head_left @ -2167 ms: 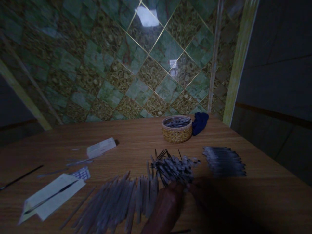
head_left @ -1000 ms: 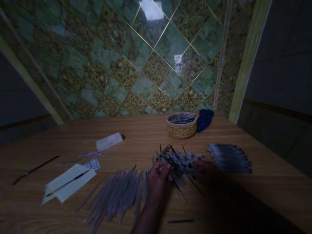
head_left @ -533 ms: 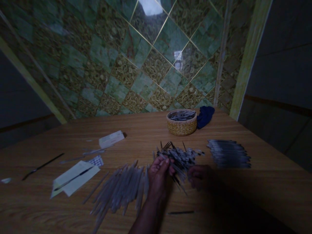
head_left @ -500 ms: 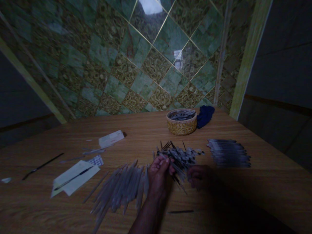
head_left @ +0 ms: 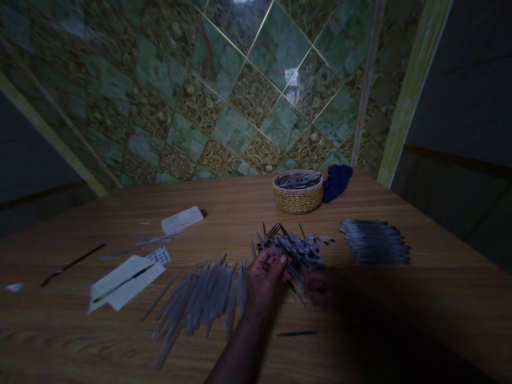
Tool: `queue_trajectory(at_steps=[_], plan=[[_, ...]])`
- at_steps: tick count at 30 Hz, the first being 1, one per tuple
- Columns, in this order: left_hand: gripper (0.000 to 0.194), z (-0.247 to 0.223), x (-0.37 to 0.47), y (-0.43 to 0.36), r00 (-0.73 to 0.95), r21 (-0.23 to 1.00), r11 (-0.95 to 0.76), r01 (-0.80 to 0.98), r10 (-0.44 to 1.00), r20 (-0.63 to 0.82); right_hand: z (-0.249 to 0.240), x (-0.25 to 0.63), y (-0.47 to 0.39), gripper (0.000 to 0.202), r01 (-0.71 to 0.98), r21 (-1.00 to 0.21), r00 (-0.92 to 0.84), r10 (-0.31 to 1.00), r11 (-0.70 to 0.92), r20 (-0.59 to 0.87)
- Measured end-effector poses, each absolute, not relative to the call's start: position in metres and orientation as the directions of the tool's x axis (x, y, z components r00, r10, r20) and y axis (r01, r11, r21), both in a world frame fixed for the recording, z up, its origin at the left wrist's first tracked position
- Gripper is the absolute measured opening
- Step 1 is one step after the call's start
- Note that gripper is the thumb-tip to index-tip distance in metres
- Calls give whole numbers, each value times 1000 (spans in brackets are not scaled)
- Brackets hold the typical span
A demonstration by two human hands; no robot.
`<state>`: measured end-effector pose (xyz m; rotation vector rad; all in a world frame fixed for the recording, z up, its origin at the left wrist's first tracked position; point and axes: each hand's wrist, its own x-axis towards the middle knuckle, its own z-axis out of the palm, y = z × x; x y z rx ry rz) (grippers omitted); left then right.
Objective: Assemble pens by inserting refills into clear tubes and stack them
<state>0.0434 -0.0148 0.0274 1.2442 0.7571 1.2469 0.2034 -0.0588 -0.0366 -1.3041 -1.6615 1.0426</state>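
My left hand (head_left: 264,273) is closed, thumb against fingers, at the near left edge of a loose heap of dark and whitish thin sticks (head_left: 306,248). What it pinches is too dim and small to name. To the right, my right hand (head_left: 319,288) is closed at the heap's near side, in deep shadow, and its hold is likewise unclear. Left of my left hand lies a spread pile of pale translucent tubes (head_left: 204,296). A neat row of pen-like sticks (head_left: 375,241) lies to the right. One dark stick (head_left: 296,334) lies nearer me.
A wicker basket (head_left: 298,200) full of sticks stands at the back beside a dark blue cloth (head_left: 338,182). At left are a white box (head_left: 182,220), pale papers (head_left: 134,288) with a dark pen across them, and a long black stick (head_left: 74,264). A tiled wall rises behind.
The view has tilted slightly down, so the table things sit higher in the picture. My hands have come slightly closer together, both remaining at the heap.
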Motion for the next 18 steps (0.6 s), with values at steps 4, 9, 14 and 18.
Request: queue_trajectory(at_steps=[4,9,14,18], plan=[[22,24,43,-14,288,973,-144,-179,938,192,-43,202,-57,11,369,-918,-177,981,145,83],[20,18,45,-17,345,977,-174,-126,915,207,-34,204,-60,9,480,-856,-204,973,194,106],[20,8,49,-23,450,965,-263,9,863,231,-28,208,-60,11,649,-696,-267,948,308,171],[16,5,51,-28,536,898,-424,116,788,302,-33,211,-59,11,624,-695,-328,927,358,182]])
